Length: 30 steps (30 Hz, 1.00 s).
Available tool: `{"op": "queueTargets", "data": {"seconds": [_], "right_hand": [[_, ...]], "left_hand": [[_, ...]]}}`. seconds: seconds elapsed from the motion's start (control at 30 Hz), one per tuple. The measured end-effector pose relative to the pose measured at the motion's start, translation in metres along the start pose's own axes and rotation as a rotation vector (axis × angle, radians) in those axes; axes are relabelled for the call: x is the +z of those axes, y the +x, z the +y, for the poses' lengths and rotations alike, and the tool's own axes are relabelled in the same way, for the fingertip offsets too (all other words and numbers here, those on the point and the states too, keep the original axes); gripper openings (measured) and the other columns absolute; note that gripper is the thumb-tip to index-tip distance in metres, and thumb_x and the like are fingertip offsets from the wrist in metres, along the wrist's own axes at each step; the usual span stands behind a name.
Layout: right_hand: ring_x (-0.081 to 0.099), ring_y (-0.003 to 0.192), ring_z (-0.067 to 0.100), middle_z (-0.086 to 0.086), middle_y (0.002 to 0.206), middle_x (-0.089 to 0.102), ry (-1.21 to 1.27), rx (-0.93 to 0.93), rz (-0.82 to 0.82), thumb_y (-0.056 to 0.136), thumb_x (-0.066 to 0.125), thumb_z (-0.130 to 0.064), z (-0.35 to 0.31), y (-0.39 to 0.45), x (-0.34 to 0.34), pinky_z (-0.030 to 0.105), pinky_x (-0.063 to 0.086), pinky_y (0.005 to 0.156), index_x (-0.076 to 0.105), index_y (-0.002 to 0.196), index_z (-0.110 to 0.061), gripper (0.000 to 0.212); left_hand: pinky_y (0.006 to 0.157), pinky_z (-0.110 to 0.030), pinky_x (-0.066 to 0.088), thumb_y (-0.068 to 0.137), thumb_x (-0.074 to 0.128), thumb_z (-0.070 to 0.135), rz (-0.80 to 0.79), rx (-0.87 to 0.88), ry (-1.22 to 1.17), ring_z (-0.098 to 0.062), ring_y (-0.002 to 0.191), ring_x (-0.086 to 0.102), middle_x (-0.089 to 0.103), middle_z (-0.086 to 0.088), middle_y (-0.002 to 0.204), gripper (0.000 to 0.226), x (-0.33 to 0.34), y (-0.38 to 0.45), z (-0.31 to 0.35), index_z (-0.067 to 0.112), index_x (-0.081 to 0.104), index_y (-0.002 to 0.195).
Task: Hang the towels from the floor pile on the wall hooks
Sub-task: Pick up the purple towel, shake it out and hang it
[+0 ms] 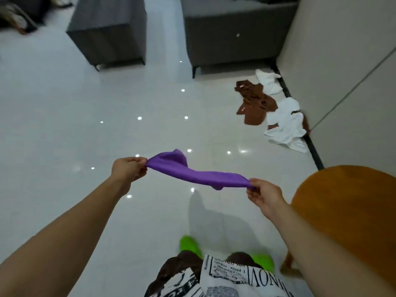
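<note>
From the head camera we see our left hand (128, 168) pinching one end of a purple towel (192, 174) and our right hand (264, 195) pinching the other, so the cloth stretches between them above the glossy white floor (85, 125). The floor pile (272, 108) (brown and white towels, crumpled together) lies well ahead to the right, against the wall (342, 71). A round wooden table (353, 211) sits just beside our right arm, and grey sofas (231, 37) stand beyond.
</note>
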State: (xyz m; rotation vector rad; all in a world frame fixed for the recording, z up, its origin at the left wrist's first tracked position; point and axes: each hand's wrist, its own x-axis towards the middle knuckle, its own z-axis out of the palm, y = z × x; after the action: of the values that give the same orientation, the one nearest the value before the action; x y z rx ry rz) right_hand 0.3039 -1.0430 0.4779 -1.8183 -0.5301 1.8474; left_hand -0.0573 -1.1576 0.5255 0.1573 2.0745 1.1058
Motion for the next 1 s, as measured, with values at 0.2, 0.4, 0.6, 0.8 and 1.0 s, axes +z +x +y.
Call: {"op": "queueTargets", "data": {"seconds": [0.2,0.4,0.6,0.8,1.0], "right_hand": [[0.071,0.078,0.028,0.020,0.092,0.071,-0.219,-0.132,-0.363,0.089,0.060,0.005,-0.011,-0.046,0.197,0.032,0.061,0.075,0.069,0.106,0.003,0.019],[0.073,0.094,0.032,0.023,0.103,0.072,-0.540,-0.295,-0.736,0.078,0.068,0.019,-0.001,-0.115,0.347,0.033,0.059,0.085,0.067,0.113,0.002,0.039],[0.073,0.084,0.031,0.021,0.094,0.074,-0.675,-0.501,-0.892,0.090,0.071,-0.011,0.005,-0.166,0.475,0.034,0.060,0.077,0.069,0.108,0.000,0.022],[0.057,0.063,0.015,0.006,0.080,0.067,-0.698,-0.488,-1.043,0.086,0.076,-0.016,0.009,-0.191,0.597,0.027,0.052,0.067,0.073,0.103,-0.004,0.021],[0.064,0.085,0.025,0.012,0.090,0.066,-0.638,-0.335,-1.206,0.084,0.066,0.001,-0.001,-0.219,0.714,0.033,0.053,0.083,0.067,0.084,0.000,0.002]], "left_hand": [[0.091,-0.035,0.056,0.083,0.069,-0.012,0.211,-0.003,-0.195,-0.028,0.096,0.070,0.070,-0.018,0.103,0.026,-0.200,0.001,-0.031,0.000,0.071,0.106],[0.079,-0.031,0.057,0.079,0.078,-0.004,0.506,0.037,-0.244,-0.024,0.084,0.071,0.073,-0.014,0.094,0.019,-0.326,-0.023,-0.065,0.004,0.073,0.095],[0.079,-0.037,0.060,0.082,0.080,0.015,0.791,0.047,-0.323,-0.020,0.078,0.069,0.074,-0.008,0.087,0.008,-0.413,-0.034,-0.093,0.013,0.075,0.087],[0.089,-0.035,0.054,0.090,0.072,0.017,0.933,0.095,-0.537,-0.018,0.089,0.065,0.072,-0.004,0.091,0.005,-0.469,-0.023,-0.083,0.012,0.072,0.088],[0.085,-0.037,0.052,0.103,0.051,0.016,0.966,0.195,-0.902,-0.021,0.087,0.060,0.064,-0.010,0.093,0.015,-0.520,-0.001,-0.031,0.006,0.062,0.099]]}}
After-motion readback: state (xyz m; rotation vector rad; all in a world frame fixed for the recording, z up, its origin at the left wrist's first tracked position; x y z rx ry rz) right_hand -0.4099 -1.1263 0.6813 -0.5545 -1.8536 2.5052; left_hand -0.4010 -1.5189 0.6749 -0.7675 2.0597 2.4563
